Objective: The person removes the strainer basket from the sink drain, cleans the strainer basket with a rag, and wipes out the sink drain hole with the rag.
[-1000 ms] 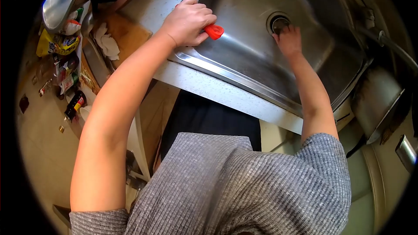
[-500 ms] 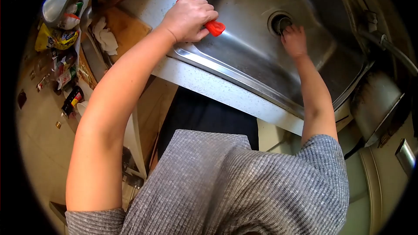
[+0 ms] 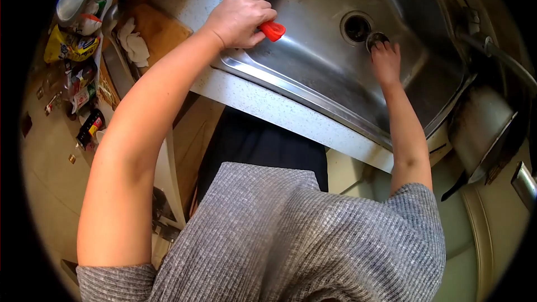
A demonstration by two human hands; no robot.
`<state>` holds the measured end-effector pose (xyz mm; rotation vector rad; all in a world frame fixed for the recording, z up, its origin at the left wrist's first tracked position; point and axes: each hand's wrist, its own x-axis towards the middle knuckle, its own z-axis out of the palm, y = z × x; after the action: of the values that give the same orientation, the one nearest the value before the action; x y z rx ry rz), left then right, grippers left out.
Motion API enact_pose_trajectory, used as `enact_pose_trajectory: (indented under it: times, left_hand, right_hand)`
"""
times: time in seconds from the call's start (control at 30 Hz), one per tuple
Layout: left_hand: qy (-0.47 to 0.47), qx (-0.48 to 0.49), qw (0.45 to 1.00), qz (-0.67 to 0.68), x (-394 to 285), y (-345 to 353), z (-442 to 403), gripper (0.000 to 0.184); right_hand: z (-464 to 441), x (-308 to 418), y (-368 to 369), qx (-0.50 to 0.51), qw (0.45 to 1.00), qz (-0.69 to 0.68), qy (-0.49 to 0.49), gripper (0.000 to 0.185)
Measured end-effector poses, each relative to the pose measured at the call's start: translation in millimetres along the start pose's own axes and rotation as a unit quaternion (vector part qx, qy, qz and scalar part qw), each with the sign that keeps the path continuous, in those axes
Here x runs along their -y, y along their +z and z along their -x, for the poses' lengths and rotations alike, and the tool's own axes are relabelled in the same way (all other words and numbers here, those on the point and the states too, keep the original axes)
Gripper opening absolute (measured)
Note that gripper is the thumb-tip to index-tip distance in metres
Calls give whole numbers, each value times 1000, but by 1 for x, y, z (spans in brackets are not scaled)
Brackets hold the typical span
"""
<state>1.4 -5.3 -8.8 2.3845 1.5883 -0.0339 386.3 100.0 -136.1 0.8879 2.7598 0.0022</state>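
Note:
My left hand (image 3: 240, 17) is closed around a tool with a red handle (image 3: 273, 31), above the sink's left rim. Only the handle's rounded end sticks out of the fist, and the rest is hidden. Down in the steel sink (image 3: 313, 50), my right hand (image 3: 386, 62) grips a round sink strainer (image 3: 376, 39) by its edge. The strainer is tilted and sits just right of the dark, uncovered drain hole (image 3: 356, 27).
A faucet pipe (image 3: 506, 67) runs along the sink's right side, with a pan (image 3: 481, 128) below it. To the left, a crumpled white cloth (image 3: 133, 45) lies on a wooden board (image 3: 162, 31). Several wrappers (image 3: 75, 45) lie farther left.
My right hand has lifted the strainer out of the drain hole and moved it slightly right and toward me. My left hand has hardly shifted and keeps the red handle.

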Motion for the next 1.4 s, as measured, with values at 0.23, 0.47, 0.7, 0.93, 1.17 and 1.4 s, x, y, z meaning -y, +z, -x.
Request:
enact_pose_trajectory:
  times: [0.23, 0.47, 0.7, 0.93, 1.17, 1.4]
  left_hand:
    - [-3, 0, 1000, 7, 0, 1, -1, 19]
    - [2, -12, 1000, 14, 0, 3, -1, 19]
    - [9, -16, 1000, 21, 2, 4, 0, 20]
    - [3, -7, 1000, 9, 2, 4, 0, 23]
    - [6, -35, 999, -7, 0, 3, -1, 12]
    - [3, -19, 1000, -6, 0, 3, -1, 16]
  right_hand:
    - [12, -5, 7, -16, 1000, -1, 24, 12]
    - [22, -2, 5, -9, 996, -58, 70, 16]
    - [-8, 35, -30, -53, 908, -345, 232, 31]
    - [-96, 102, 24, -91, 510, -673, 527, 39]
    - [-126, 77, 33, -60, 334, -723, 602, 40]
    - [-109, 77, 18, -86, 357, -748, 552, 44]
